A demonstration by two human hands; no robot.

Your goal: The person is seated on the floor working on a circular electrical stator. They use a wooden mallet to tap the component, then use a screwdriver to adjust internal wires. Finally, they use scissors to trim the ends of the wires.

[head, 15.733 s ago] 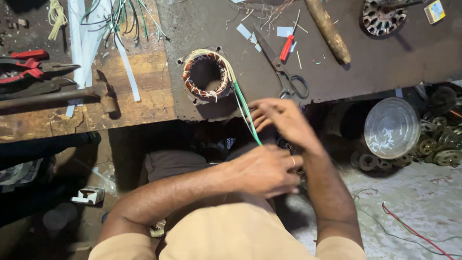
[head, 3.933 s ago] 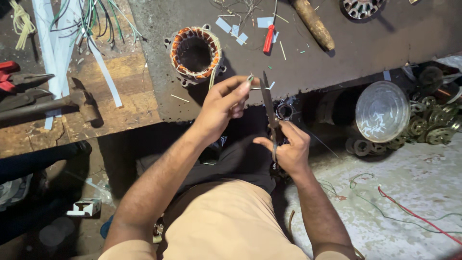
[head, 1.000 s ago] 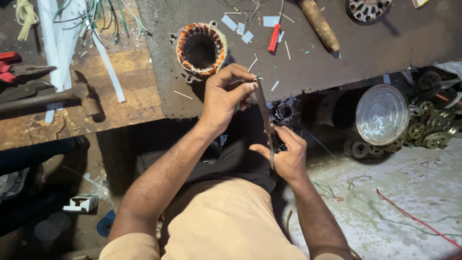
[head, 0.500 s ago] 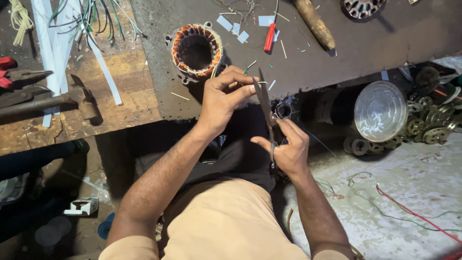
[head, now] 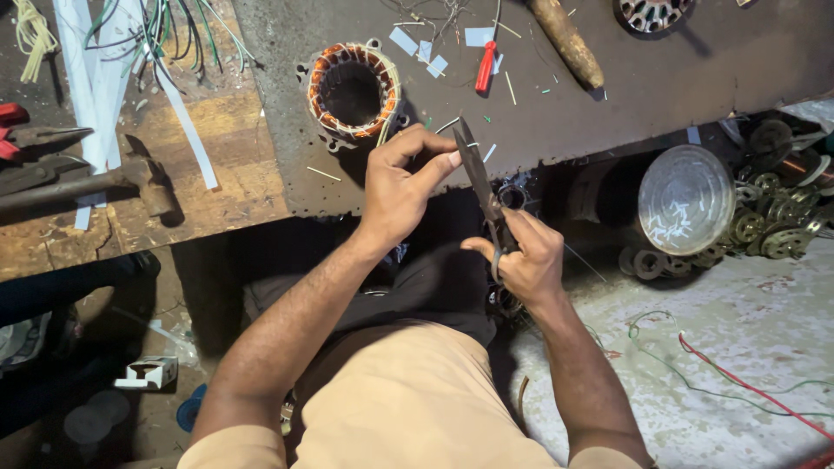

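Note:
My right hand (head: 519, 259) grips the handles of a pair of dark scissors (head: 478, 178), blades pointing up toward the bench edge. My left hand (head: 401, 187) pinches something small and thin at the scissor tips; I cannot tell what it is. Just beyond my left hand a round motor stator (head: 352, 91) with copper windings lies on the dark metal bench (head: 660, 78). A thin lead hangs from the stator toward my left fingers.
A red-handled screwdriver (head: 486, 68), a wooden handle (head: 567, 42) and white paper scraps lie on the bench. A hammer (head: 95, 184), white strips and coloured wires rest on the wooden bench at left. A round metal tin (head: 685, 200) and metal parts sit on the floor at right.
My left hand has shifted slightly lower and rightward at the bench edge, staying at the scissor tips. The scissors remain in my right hand. Much earlier both hands worked lower with a green wire.

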